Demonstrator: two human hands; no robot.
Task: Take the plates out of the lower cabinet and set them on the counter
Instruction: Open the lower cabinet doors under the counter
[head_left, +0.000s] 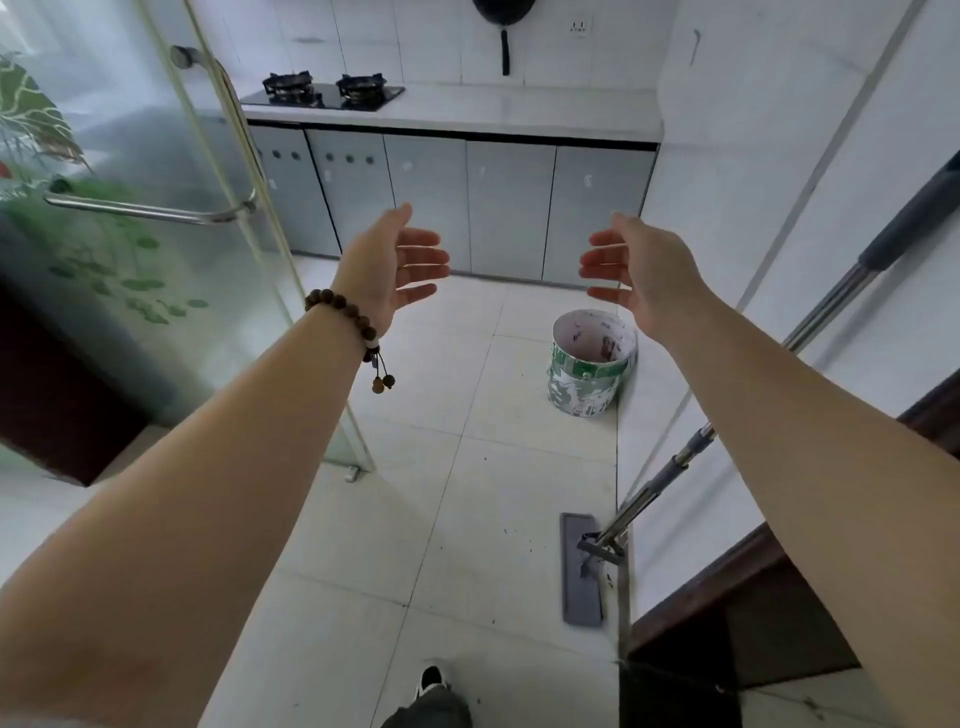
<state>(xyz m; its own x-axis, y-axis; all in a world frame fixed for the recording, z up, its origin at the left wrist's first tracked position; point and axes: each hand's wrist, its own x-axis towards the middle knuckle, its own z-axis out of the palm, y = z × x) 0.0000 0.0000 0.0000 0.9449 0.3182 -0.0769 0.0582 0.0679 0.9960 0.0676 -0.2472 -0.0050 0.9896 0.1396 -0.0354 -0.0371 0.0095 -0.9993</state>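
shoe (431, 679) near mop (582, 569), left hand (400, 265) and right hand (639, 270) spread empty; i might trip on it or bucket (589, 374) nearing cabinet (509, 208).

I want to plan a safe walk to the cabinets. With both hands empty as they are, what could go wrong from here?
The bucket stands on the floor in front of the closed lower cabinet doors; a foot may kick it. The mop head lies on the tiles at the right, its pole slanting up: a likely trip. The glass door and its bar handle are close to the left forearm and may be bumped.
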